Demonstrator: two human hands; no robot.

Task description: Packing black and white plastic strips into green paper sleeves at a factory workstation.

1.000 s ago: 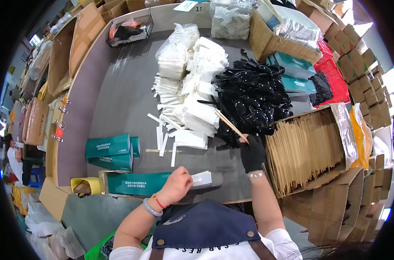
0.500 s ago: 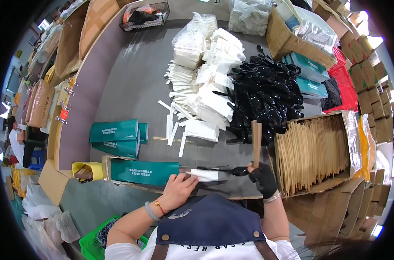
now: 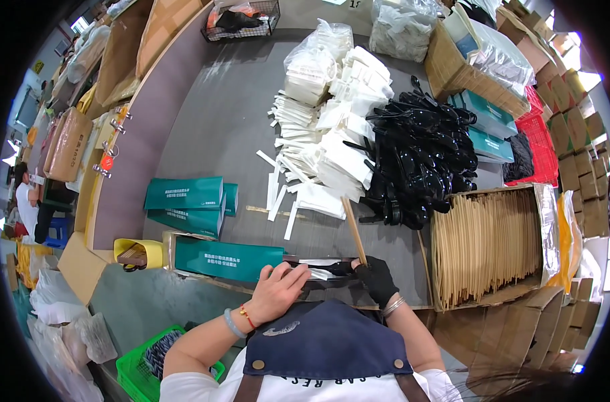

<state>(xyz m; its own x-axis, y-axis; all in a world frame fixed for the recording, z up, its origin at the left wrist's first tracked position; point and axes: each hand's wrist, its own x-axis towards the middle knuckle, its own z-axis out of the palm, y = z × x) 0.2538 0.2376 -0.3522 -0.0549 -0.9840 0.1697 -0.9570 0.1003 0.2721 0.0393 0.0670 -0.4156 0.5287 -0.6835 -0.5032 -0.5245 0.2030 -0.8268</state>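
Observation:
My left hand (image 3: 278, 291) presses its bent fingers over the right-hand end of a long teal paper sleeve (image 3: 230, 260) near the table's front edge. Under and beside its fingertips lie a white packet (image 3: 313, 274) and part of a black plastic spoon (image 3: 342, 268). My right hand (image 3: 377, 280), in a black fingerless glove, is closed around wooden chopsticks (image 3: 354, 231) that point up and away. It also grips the spoon at its bowl end, with the handle directed toward the sleeve. The spoon's far tip is hidden by my left fingers.
Behind my hands are heaped white packets (image 3: 338, 161) and black spoons (image 3: 422, 154). To the right, a carton holds many chopsticks (image 3: 489, 241). More teal sleeves (image 3: 184, 194) lie at left, above a yellow container (image 3: 147, 251). A low partition (image 3: 151, 120) borders the table's left side.
My right hand has moved left with the chopsticks and spoon, closer to my left hand. The chopsticks now tilt leftward. The left fingers have shifted onto the white packet's end.

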